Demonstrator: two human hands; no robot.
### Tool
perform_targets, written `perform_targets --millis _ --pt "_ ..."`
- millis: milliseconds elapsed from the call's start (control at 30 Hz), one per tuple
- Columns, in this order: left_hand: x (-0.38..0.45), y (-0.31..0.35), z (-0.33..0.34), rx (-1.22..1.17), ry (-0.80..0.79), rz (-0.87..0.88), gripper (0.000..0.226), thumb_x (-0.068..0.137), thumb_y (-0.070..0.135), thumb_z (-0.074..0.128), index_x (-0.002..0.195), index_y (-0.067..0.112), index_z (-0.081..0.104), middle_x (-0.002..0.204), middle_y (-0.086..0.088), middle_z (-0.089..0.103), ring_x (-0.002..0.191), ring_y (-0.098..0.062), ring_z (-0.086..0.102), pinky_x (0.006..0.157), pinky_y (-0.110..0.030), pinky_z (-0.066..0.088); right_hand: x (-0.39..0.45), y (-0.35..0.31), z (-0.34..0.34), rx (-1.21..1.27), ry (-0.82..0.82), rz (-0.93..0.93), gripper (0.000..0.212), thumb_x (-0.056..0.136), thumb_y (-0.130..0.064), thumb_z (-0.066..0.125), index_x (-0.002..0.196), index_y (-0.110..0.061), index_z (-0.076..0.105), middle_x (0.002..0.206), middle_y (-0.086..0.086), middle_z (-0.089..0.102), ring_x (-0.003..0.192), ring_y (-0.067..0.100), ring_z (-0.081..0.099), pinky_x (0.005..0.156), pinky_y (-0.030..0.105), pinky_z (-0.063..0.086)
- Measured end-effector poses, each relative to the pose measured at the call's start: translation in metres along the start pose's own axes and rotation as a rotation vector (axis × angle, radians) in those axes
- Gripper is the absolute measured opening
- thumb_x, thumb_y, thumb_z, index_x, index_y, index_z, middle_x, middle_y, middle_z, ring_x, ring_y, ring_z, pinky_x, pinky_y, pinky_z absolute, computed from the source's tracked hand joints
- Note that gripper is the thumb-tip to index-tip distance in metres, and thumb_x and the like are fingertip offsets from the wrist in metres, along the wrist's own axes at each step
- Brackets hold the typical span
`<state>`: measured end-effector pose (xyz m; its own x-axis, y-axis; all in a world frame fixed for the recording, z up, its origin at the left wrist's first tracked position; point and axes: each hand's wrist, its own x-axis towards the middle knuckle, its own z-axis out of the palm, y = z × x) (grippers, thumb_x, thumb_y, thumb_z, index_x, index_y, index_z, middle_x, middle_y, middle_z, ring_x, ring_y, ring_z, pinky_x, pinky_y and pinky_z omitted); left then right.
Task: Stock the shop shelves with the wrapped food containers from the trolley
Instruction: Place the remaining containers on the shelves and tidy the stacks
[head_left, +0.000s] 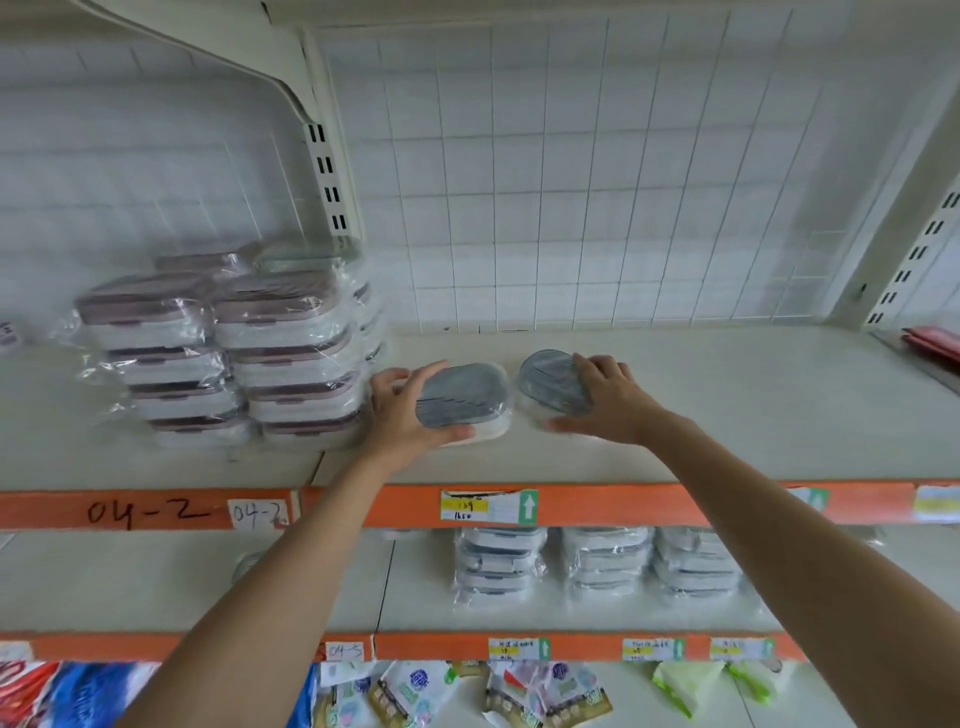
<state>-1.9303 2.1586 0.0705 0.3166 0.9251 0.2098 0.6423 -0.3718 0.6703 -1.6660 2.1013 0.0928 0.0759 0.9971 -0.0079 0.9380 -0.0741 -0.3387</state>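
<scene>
Near the middle of the frame, the left hand (400, 410) grips a grey-lidded container (460, 397) on the upper shelf (727, 395), fingers curled round its ends. Just right of it, the right hand (610, 397) lies over a second grey-lidded container (545, 379) (tilted, its lid facing the camera), thumb beneath its near edge. Stacked pink-lidded containers (280, 353) fill the left of the frame, wrapped in plastic.

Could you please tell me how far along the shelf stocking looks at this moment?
Done: stacks of pink-lidded containers fill the left of the upper shelf, and grey-lidded stacks sit on the shelf below. In hand: the left hand and right hand each hold a grey-lidded container on the upper shelf. Left: much bare shelf rightward; the trolley is out of view.
</scene>
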Motion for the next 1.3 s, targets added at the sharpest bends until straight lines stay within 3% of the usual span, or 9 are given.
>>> perform_targets --millis 67,200,333,500,667,767,867,1100,1300 --pt "0.001 -0.002 0.002 -0.077 0.039 -0.048 0.095 0.062 0.035 0.087 0.14 0.028 0.034 0.124 -0.002 0.03 0.117 -0.013 0.03 0.097 -0.021 0.026 0.012 0.002 0.006 0.008 0.048 -0.025 0.1 0.076 -0.055 0.069 0.149 -0.015 0.014 0.147 0.009 0.024 0.134 0.029 0.022 0.112 0.038 0.023" --pt "0.003 -0.009 0.001 -0.32 0.04 -0.166 0.091 0.066 0.025 0.086 0.138 0.022 0.031 0.13 0.005 0.04 0.122 -0.013 0.044 0.103 -0.032 0.039 0.034 -0.001 0.008 0.056 0.081 0.004 0.095 0.076 -0.052 0.07 0.147 -0.014 0.019 0.142 0.011 0.028 0.129 0.032 0.026 0.108 0.039 0.027" --pt "0.004 -0.009 0.004 -0.311 0.022 -0.111 0.067 0.073 0.021 0.081 0.127 0.024 0.042 0.126 0.015 0.043 0.123 -0.009 0.044 0.104 -0.026 0.036 0.049 0.001 0.004 0.038 0.054 0.068 0.095 0.078 -0.053 0.068 0.147 -0.012 0.017 0.141 0.014 0.028 0.13 0.033 0.025 0.108 0.039 0.026" --pt "0.005 -0.014 0.004 -0.414 -0.025 -0.106 0.06 0.078 0.01 0.075 0.129 0.018 0.043 0.127 0.01 0.048 0.12 -0.006 0.047 0.091 -0.015 0.039 0.059 0.003 -0.018 0.113 0.107 0.253 0.084 0.08 -0.053 0.065 0.14 -0.004 0.031 0.137 0.019 0.035 0.128 0.034 0.031 0.103 0.041 0.032" --pt "0.009 -0.018 0.006 -0.374 -0.009 -0.103 0.06 0.083 0.007 0.069 0.135 0.014 0.041 0.136 0.0 0.048 0.123 -0.011 0.048 0.104 -0.027 0.039 0.068 -0.03 -0.05 0.316 0.025 -0.086 0.09 0.057 -0.069 0.075 0.127 -0.018 0.05 0.118 0.003 0.051 0.107 0.023 0.051 0.085 0.033 0.045" --pt "0.01 -0.017 0.007 -0.3 0.04 -0.092 0.056 0.085 0.008 0.065 0.136 0.009 0.042 0.137 -0.006 0.046 0.119 -0.013 0.05 0.104 -0.031 0.041 0.064 -0.058 -0.047 0.201 -0.05 -0.284 0.083 0.074 -0.044 0.076 0.142 -0.022 0.034 0.134 -0.001 0.038 0.125 0.019 0.033 0.104 0.037 0.032" --pt "0.009 -0.014 0.008 -0.226 0.059 -0.087 0.045 0.089 0.011 0.061 0.131 0.007 0.046 0.129 -0.006 0.052 0.114 -0.016 0.053 0.095 -0.029 0.041 0.067 -0.07 -0.025 0.027 -0.147 -0.404 0.085 0.08 -0.04 0.072 0.148 -0.026 0.023 0.147 -0.001 0.025 0.132 0.024 0.022 0.11 0.041 0.025" --pt "0.006 -0.013 0.006 -0.186 0.056 -0.08 0.041 0.092 0.011 0.058 0.132 0.007 0.048 0.132 -0.01 0.051 0.117 -0.021 0.054 0.103 -0.039 0.043 0.086 -0.064 -0.01 0.039 -0.189 -0.363 0.084 0.082 -0.041 0.069 0.147 -0.043 0.016 0.156 -0.006 0.005 0.14 0.031 0.016 0.115 0.048 0.021" --pt "0.008 -0.015 0.008 -0.112 0.052 -0.113 0.027 0.09 0.014 0.059 0.116 0.006 0.053 0.117 -0.013 0.058 0.108 -0.027 0.059 0.095 -0.047 0.047 0.084 -0.061 -0.005 0.016 -0.157 -0.35 0.101 0.069 -0.037 0.081 0.147 -0.039 0.016 0.146 0.002 0.016 0.129 0.033 0.033 0.107 0.047 0.036"
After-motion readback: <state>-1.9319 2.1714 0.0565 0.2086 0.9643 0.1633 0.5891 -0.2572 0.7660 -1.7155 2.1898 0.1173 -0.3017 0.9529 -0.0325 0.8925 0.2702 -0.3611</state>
